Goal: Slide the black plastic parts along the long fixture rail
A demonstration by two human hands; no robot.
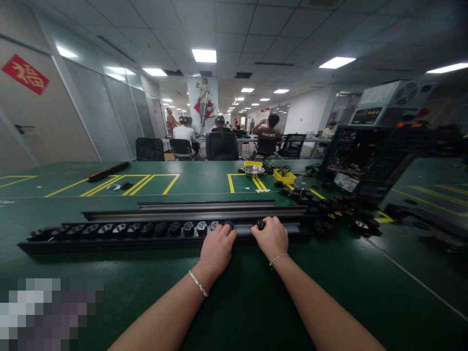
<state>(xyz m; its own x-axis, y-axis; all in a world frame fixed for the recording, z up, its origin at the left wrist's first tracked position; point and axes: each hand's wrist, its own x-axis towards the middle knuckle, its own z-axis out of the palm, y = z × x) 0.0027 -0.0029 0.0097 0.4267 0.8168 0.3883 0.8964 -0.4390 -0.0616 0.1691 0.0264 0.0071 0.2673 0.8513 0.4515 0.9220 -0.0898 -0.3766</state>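
Note:
A long black channel rail lies across the green table in front of me. Along it sits a row of small black socket-like modules, several of them with shiny metal parts on top. At the right end of this row, my left hand is closed with its fingertips on the last module, which it partly covers. Further right, over a bare stretch of the channel, my right hand pinches a loose black round module between thumb and fingers. The palm sides of both hands are hidden.
Two more rails lie behind. Loose black parts are heaped at right, beside an opened computer case. Beyond stand a metal bowl and a yellow tray. A dark strip lies far left. People sit across the room.

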